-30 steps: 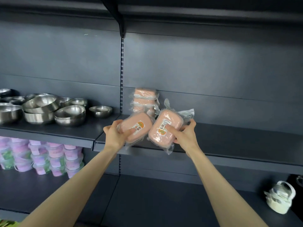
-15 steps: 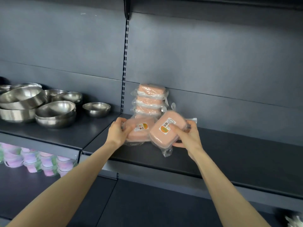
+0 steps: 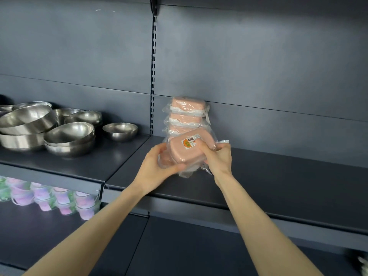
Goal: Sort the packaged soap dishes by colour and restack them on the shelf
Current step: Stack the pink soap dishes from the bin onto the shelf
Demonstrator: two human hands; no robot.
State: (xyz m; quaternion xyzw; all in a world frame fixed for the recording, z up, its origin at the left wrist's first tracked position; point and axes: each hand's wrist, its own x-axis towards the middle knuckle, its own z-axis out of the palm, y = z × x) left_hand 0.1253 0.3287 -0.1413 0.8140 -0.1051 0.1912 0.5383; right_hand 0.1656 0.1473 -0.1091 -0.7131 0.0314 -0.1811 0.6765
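Left hand (image 3: 157,168) + right hand (image 3: 217,156) grip film-wrapped rounded pink soap dishes (image 3: 186,151) | matte shelf (image 3: 278,186)

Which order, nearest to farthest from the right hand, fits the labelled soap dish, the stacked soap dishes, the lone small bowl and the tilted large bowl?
1. labelled soap dish, gripped by the right hand itself.
2. stacked soap dishes, just behind it.
3. lone small bowl, off to the left.
4. tilted large bowl, far left.
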